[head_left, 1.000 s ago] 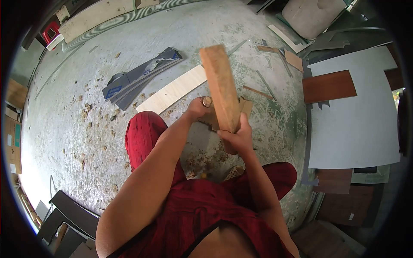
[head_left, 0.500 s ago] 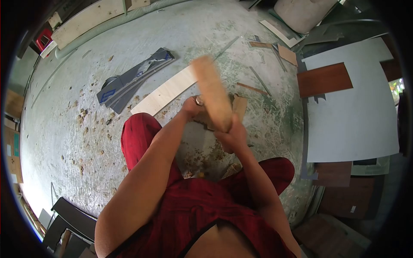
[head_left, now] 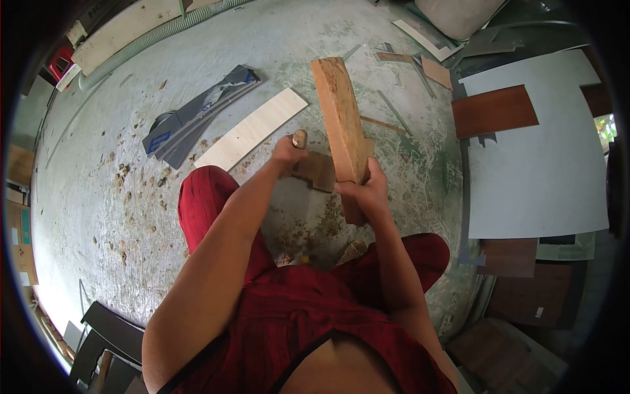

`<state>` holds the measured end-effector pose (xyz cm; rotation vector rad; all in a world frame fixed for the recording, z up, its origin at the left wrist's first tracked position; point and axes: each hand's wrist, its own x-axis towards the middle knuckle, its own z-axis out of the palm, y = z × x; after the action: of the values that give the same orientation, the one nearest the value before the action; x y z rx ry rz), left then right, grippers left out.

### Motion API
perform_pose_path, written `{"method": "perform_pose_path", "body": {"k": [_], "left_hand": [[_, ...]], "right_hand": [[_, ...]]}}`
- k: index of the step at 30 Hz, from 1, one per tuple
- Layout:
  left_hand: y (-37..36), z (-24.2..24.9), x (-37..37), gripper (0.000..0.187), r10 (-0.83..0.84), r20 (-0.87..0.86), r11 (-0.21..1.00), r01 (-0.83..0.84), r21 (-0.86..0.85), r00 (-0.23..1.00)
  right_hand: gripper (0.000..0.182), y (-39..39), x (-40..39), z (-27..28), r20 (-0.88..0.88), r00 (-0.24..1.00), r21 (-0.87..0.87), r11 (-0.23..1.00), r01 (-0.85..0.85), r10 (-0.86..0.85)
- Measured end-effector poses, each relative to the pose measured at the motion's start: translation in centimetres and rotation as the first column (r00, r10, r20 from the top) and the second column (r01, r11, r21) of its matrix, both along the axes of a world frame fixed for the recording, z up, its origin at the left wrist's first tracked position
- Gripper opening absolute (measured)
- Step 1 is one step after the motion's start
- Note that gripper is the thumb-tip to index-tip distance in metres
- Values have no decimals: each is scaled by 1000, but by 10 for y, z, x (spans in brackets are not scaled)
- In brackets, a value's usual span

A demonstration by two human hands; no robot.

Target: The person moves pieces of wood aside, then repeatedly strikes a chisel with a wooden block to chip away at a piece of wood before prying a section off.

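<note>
My right hand (head_left: 369, 194) is wrapped round the lower end of a thick, rough-faced wood block (head_left: 341, 118), its long body slanting up and away from me. My left hand (head_left: 287, 154) is closed round a short rounded handle (head_left: 300, 138), whose pale end sticks out above the fist; what the handle belongs to, I cannot tell. Beside that fist a flat brown piece (head_left: 318, 172) shows low over the floor, partly hidden behind the block. A pale plywood strip (head_left: 252, 128) lies on the floor just beyond my left hand.
Dark grey strips (head_left: 197, 115) lie stacked at the left. Wood chips (head_left: 123, 172) litter the concrete floor (head_left: 98, 217). At the right is a large white panel (head_left: 538, 177) with a reddish-brown board (head_left: 495, 111) on it. A ribbed hose (head_left: 157, 36) runs along the back.
The wood block has turned more upright and shifted right and up, and is no longer blurred. My left hand has moved slightly left, and the handle end now points up.
</note>
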<state>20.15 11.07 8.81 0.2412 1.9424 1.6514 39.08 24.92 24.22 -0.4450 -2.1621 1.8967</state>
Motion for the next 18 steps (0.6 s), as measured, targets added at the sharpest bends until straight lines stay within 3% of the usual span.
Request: {"method": "perform_pose_path", "body": {"k": [4,7,10,13,16,17,18], "left_hand": [[-3,7,9,25,-57,-67,998,56,-14,996],[-1,8,10,25,-48,-70,999,46,-24,996],[2,-3,6,26,-97,-140,987,77,-142,985],[3,-13,6,27,-70,-115,991,56,-121,991],[13,-29,4,27,55,-6,987,-53,151,998],[14,-31,7,27,80,32,978,-84,193,996],[7,0,9,24,33,-21,997,-32,77,999]], "right_hand": [[56,1,1,-6,61,998,115,993,1,-8],[59,-3,4,-4,-47,999,142,990,19,-13],[64,-16,4,8,-171,984,-2,999,46,-45],[61,-12,7,-7,34,999,292,956,17,-28],[64,-14,-2,-12,553,832,537,785,-309,-50],[63,-14,-3,-12,475,879,514,824,-240,-41],[62,-14,-1,-12,396,918,483,858,-176,-34]]}}
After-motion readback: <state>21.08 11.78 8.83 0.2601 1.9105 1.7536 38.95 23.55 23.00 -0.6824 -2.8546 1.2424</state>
